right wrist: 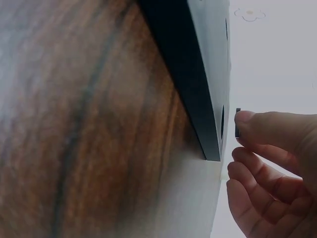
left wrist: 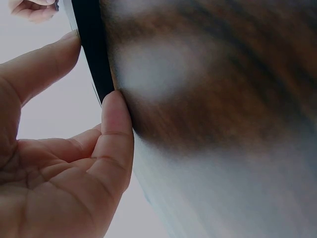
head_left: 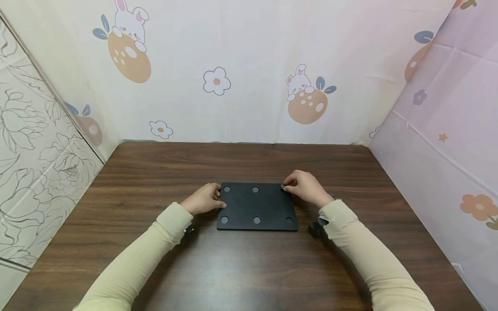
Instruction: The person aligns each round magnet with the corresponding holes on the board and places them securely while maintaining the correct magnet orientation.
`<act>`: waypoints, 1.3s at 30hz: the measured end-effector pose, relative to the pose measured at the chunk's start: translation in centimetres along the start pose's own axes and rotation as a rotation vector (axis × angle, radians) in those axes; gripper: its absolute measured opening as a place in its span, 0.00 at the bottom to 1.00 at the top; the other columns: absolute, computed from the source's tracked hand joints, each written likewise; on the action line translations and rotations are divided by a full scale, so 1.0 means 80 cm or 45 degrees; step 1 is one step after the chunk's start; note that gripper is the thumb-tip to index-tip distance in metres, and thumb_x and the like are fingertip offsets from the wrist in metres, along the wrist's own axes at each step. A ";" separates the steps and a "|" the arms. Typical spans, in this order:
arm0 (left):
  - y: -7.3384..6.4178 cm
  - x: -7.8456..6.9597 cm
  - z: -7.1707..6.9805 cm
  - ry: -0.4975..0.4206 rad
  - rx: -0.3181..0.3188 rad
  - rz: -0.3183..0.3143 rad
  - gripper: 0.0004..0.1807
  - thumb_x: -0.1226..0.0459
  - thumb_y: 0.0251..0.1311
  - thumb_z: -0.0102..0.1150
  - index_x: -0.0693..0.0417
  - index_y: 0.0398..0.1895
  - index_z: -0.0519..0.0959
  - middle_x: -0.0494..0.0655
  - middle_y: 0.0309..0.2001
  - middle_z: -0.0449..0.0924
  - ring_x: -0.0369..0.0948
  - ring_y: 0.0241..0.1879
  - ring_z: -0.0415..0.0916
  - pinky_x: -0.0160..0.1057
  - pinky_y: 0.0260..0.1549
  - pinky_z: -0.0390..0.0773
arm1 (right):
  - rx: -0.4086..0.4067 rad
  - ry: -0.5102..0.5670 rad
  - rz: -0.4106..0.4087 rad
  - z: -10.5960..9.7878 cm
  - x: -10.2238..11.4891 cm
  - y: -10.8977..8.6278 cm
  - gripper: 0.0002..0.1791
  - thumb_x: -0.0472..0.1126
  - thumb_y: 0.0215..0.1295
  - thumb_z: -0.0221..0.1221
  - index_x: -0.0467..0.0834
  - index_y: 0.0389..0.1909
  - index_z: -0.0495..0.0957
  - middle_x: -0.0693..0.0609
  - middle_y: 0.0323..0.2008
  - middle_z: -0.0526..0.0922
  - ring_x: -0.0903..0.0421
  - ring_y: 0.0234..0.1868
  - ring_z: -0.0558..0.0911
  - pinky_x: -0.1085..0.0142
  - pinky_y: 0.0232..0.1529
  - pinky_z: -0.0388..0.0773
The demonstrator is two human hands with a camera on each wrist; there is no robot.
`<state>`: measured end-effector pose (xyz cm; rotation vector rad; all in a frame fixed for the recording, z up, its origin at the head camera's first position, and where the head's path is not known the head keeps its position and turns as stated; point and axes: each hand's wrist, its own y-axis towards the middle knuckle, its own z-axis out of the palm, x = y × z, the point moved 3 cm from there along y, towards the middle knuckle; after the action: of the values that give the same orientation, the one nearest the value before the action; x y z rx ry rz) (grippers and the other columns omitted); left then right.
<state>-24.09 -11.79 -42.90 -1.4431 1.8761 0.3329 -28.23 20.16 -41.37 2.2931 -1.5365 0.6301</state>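
A flat black rectangular board (head_left: 254, 206) lies on the wooden table, with round spots along its near and far long edges. Most spots look grey; the near-right spot (head_left: 289, 220) is dark. Whether they are recesses or inserts I cannot tell. My left hand (head_left: 205, 199) grips the board's left edge, its thumb (left wrist: 62, 52) at the top face and a fingertip (left wrist: 115, 106) at the lower edge. Between thumb and fingertips my right hand (head_left: 305, 186) pinches a small black disc (right wrist: 238, 124), held just above the board's far right corner, apart from the surface.
Dark wood-grain table (head_left: 249, 268) surrounds the board. A patterned curtain (head_left: 249, 108) hangs behind the table, and another printed curtain (head_left: 439, 142) stands along the right. Black wrist devices, including one (head_left: 317, 226) at the right cuff, sit under the sleeves.
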 end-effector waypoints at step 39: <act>0.000 -0.001 -0.002 0.029 -0.007 0.003 0.39 0.64 0.58 0.68 0.73 0.68 0.62 0.59 0.51 0.76 0.49 0.52 0.77 0.48 0.54 0.77 | 0.042 -0.028 -0.007 0.006 -0.005 -0.003 0.10 0.40 0.64 0.64 0.41 0.45 0.85 0.47 0.42 0.81 0.53 0.39 0.81 0.60 0.38 0.80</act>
<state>-24.17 -11.79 -42.73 -1.4539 1.8969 0.3238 -28.09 20.34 -42.00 2.3355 -1.5402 0.6358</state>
